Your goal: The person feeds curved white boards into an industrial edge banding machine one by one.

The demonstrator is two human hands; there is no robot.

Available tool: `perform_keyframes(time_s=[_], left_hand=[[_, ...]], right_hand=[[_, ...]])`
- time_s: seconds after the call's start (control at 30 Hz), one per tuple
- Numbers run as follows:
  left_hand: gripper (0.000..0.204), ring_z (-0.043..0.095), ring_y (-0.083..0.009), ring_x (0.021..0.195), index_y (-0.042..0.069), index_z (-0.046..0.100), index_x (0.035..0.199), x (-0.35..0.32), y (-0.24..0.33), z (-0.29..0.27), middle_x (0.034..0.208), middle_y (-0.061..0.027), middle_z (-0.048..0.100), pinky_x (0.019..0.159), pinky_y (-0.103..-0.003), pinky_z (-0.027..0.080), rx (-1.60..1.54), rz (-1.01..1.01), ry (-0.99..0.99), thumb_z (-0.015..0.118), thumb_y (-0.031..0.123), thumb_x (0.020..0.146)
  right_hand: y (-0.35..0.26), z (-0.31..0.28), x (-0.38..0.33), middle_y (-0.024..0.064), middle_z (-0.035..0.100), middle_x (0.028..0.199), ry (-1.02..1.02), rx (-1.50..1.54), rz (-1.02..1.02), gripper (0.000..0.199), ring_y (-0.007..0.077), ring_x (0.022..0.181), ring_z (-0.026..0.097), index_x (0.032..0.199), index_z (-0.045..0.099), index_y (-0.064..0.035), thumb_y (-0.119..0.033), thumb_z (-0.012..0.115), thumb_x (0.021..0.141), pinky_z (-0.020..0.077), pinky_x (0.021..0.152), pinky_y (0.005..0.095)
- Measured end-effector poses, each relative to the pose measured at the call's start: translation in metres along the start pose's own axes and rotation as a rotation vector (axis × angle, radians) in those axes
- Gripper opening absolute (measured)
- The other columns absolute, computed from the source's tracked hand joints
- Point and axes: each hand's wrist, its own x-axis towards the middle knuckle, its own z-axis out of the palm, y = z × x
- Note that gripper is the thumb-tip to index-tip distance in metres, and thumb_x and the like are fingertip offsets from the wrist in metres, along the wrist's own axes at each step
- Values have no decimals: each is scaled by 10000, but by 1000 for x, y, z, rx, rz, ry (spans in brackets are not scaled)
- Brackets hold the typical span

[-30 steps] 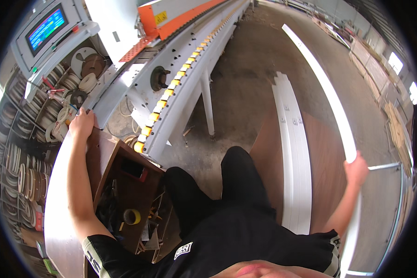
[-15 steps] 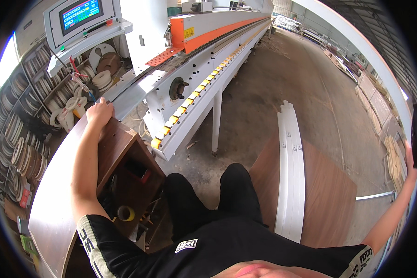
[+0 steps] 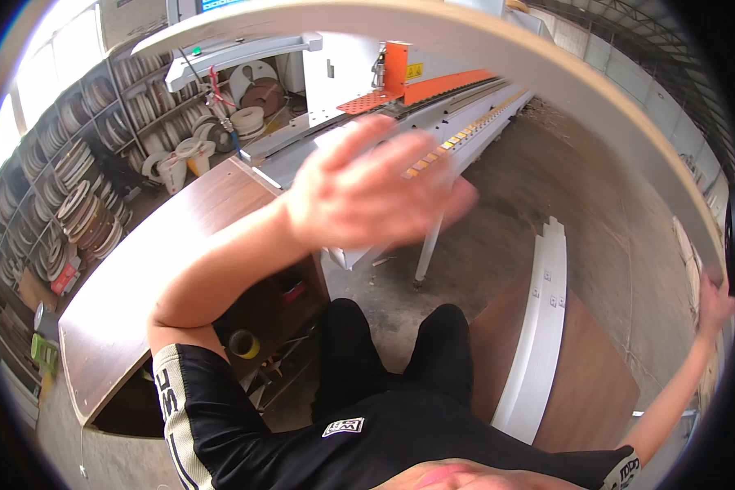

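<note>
My left hand [image 3: 376, 192] is raised in mid-air over the near end of the edge-banding machine [image 3: 396, 73]. Its fingers are apart and blurred by motion, with nothing in them. Far to the right, my right hand [image 3: 714, 309] grips the lower end of a long pale board [image 3: 580, 82]. Bent by the lens, the board arcs across the top of the view and hides part of the machine and its control panel. Below my left forearm stands a brown wooden cabinet [image 3: 163, 224] with an open front.
Yellow rollers [image 3: 449, 145] line the machine's side. White metal profiles [image 3: 539, 327] lie on a brown panel [image 3: 592, 367] to the right of my knees. Shelves of edge-band rolls [image 3: 82, 212] fill the left. A tape roll [image 3: 243, 344] sits inside the cabinet.
My left hand has left the cabinet top and swung up and to the right. The pale board now spans the top of the view. My right hand appears slightly lower, and the view has turned left.
</note>
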Motion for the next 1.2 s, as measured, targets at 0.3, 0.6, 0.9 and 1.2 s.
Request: perform_keyframes(time_s=[0.3,0.6,0.9,1.2], left_hand=[[466,642,-209,934,153,653,1430,63,55,-34,1224,-32,639,787,-378,484,190,-79,-409,663,342,1004],[681,675,-343,835,136,711,1297,-36,-23,-191,958,-78,712,803,-444,541,-255,-728,-1159,787,169,621],[781,702,-352,1146,30,614,1452,-97,-10,-300,1218,-186,748,1066,-458,504,-134,-1011,-1556,817,210,720],[638,645,-315,1260,116,600,1520,-120,-9,-214,1348,-122,702,1067,-455,524,-37,-942,-1357,814,322,955]], right_hand=[[-346,-23,99,83,753,1138,108,697,-306,436,303,936,707,1209,652,-95,-147,788,798,577,881,481],[-382,123,44,24,747,1360,164,633,-131,413,279,1222,699,1321,661,-125,-132,669,908,467,1192,600],[-427,282,53,118,755,1382,-44,738,-52,528,293,1289,720,1344,763,-111,19,677,840,572,1116,433],[-647,130,143,103,798,1298,144,1262,-314,435,245,1181,777,1238,796,-83,-138,826,808,618,1045,461]])
